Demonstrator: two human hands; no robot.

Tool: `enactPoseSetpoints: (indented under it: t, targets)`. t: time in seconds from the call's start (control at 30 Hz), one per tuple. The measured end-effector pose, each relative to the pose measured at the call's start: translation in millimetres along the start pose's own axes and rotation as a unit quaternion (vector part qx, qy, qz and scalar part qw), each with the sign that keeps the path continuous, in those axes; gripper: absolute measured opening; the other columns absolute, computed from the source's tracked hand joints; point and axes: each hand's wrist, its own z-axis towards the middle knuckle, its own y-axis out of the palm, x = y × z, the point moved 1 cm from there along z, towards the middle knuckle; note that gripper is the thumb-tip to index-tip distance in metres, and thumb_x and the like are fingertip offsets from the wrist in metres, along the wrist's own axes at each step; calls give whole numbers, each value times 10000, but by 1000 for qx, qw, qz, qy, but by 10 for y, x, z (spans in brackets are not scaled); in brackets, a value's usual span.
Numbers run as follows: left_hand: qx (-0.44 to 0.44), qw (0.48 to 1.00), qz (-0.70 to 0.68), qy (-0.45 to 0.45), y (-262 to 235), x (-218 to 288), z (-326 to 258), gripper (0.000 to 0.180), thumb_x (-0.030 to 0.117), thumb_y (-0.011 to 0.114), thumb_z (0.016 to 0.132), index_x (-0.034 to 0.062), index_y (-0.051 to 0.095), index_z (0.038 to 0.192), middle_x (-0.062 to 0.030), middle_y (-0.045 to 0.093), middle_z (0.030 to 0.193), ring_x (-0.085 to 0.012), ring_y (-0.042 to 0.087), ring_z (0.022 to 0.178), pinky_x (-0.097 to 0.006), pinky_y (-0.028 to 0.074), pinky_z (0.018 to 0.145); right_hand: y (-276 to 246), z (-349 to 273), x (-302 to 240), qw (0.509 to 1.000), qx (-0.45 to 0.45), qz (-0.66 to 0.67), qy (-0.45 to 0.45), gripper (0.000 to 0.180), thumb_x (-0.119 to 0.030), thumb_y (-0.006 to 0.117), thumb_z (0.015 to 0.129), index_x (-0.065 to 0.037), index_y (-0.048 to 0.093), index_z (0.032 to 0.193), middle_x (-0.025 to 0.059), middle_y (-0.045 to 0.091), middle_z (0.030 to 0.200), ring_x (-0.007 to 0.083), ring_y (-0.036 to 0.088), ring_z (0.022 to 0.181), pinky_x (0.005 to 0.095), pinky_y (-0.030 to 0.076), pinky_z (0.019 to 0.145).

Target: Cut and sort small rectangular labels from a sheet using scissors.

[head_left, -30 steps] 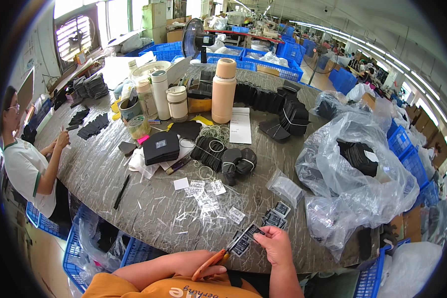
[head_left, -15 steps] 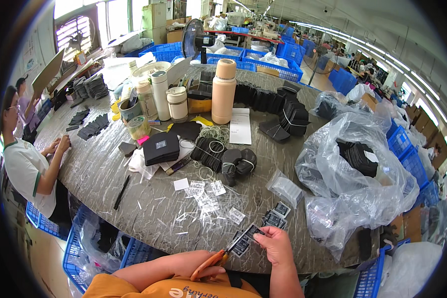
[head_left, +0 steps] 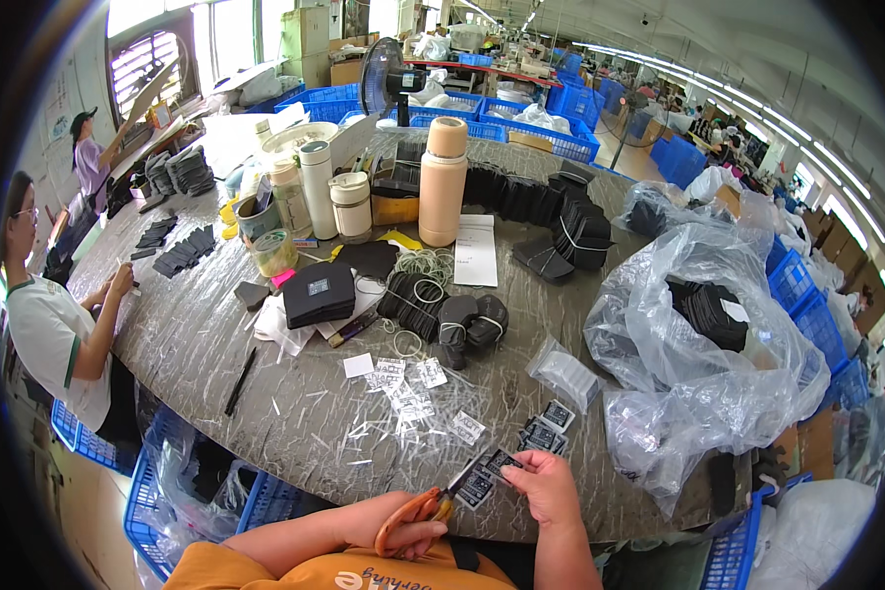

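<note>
Orange-handled scissors (head_left: 400, 515) are in my left hand (head_left: 418, 537), with the handles spread apart and the blades pointing up and right. My right hand (head_left: 543, 489) pinches a black-and-white printed label (head_left: 501, 460) between thumb and fingers. The blades meet the left side of this label, and more printed labels (head_left: 475, 489) show just below it; whether they are joined is unclear. Just beyond my right hand lies a small pile of dark labels (head_left: 543, 436). White paper scraps and thin offcuts (head_left: 410, 401) are scattered on the table ahead.
A clear plastic bag (head_left: 649, 393) with black pieces stands at right. Bound black pieces (head_left: 413, 307), a peach bottle (head_left: 444, 182) and cups (head_left: 351, 205) occupy the table's middle. A co-worker (head_left: 49, 324) sits at left. Blue crates (head_left: 147, 521) stand below the table edge.
The scissors' handles have spread wider, and my left hand has shifted slightly. My right hand stays almost in place with the label. At far left, a person in purple and the board have moved.
</note>
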Motion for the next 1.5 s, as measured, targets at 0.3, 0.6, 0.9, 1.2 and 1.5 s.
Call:
enactPoseSetpoints:
  t: [0.3,0.6,0.9,1.2,1.5]
  targets:
    - [92,992,-78,31,-48,-79,61,354,293,487,918,47,558,674,-5,544,584,-81,492,530,-227,377,483,-495,228,-149,885,228,-381,-139,260,-112,723,682,-12,617,897,45,573,621,113,533,538,267,423,526]
    - [93,991,-100,12,-54,-124,80,342,275,494,914,42,554,672,-8,543,590,-95,507,554,-228,395,519,-256,69,-280,703,340,-580,-231,264,-223,755,627,-70,614,790,62,545,664,260,555,657,373,435,582]
    - [117,991,-60,32,-39,-82,93,343,273,515,903,27,549,666,-25,555,574,-97,523,500,-235,408,478,295,-213,87,753,102,-610,-224,251,-233,765,623,-87,598,740,73,540,716,275,559,712,375,445,605]
    - [78,996,-30,31,-75,-147,72,310,296,510,896,36,575,740,-27,576,644,-110,536,570,-257,421,523,111,-104,182,917,90,-376,-102,174,-95,715,697,-33,568,766,59,588,684,157,558,600,284,440,561]
    - [-36,987,157,25,-37,18,21,450,422,430,914,-19,512,872,-156,604,746,-283,593,696,-360,451,629,92,-35,-63,994,75,-38,-76,120,-11,658,749,-13,578,839,-11,566,682,38,476,554,166,354,490]
